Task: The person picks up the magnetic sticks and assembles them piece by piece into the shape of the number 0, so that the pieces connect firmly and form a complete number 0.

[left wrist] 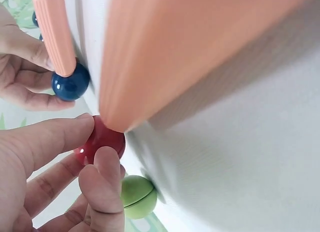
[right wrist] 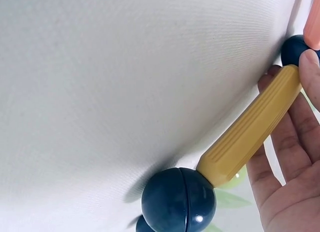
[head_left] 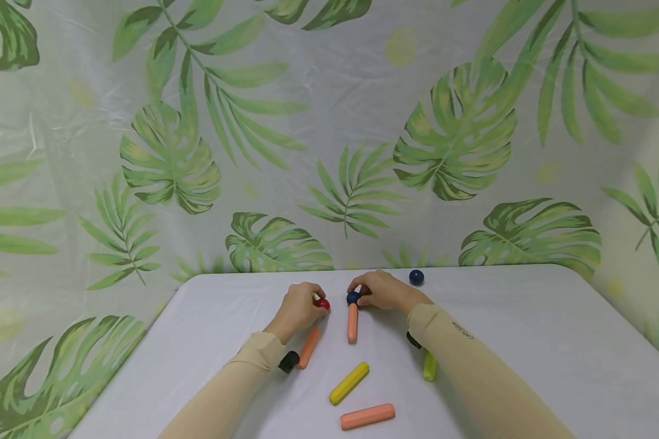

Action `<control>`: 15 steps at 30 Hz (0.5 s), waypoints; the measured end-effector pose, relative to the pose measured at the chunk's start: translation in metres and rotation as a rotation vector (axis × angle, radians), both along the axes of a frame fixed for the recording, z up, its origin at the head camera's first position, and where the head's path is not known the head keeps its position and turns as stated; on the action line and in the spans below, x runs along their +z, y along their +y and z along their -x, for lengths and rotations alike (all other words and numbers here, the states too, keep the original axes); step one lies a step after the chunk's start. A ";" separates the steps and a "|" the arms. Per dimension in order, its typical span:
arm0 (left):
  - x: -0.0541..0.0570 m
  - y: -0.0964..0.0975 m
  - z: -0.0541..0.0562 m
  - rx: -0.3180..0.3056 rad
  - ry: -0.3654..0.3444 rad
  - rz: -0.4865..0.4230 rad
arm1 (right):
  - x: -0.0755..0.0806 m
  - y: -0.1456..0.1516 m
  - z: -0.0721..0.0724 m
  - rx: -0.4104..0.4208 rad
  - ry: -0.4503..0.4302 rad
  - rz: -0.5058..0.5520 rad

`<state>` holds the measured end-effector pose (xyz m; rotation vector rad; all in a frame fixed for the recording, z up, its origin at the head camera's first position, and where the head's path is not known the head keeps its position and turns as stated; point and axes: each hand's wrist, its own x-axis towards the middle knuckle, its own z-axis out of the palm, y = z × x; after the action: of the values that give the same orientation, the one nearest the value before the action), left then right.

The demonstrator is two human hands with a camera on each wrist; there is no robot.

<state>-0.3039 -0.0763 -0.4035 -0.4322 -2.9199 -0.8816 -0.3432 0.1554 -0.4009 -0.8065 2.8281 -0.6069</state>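
My left hand (head_left: 299,311) pinches a red ball (left wrist: 102,142) between thumb and fingers. An orange stick (head_left: 309,347) slants toward me, its far end meeting the red ball in the left wrist view. Just beyond is a green ball (left wrist: 139,197) with a seam. With thumb and fingers my right hand (head_left: 381,289) holds a dark blue ball (head_left: 353,297). A salmon stick (head_left: 352,326) extends from that ball toward me. In the right wrist view, a yellow stick (right wrist: 250,127) spans from the held ball to another blue ball (right wrist: 177,199); my hand hides this stick in the head view.
Nearer me on the white table (head_left: 225,299) lie a second yellow stick (head_left: 349,383) and another salmon stick (head_left: 367,416). A yellow-green stick (head_left: 429,367) is beside my right forearm. A leaf-patterned sheet (head_left: 357,122) hangs behind the table's far edge.
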 end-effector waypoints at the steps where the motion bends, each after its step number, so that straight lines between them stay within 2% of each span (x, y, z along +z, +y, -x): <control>1: 0.000 0.000 -0.001 -0.003 -0.004 -0.001 | 0.000 0.000 0.000 -0.001 0.000 0.002; 7: 0.006 0.000 -0.006 -0.019 -0.021 -0.003 | -0.002 0.001 0.000 -0.005 0.002 0.010; 15: 0.014 -0.002 -0.021 -0.077 -0.060 -0.020 | -0.002 0.000 0.000 -0.018 0.009 0.005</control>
<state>-0.2834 -0.0786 -0.3898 -0.5291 -2.9634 -0.9488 -0.3428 0.1558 -0.4034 -0.7881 2.8458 -0.6148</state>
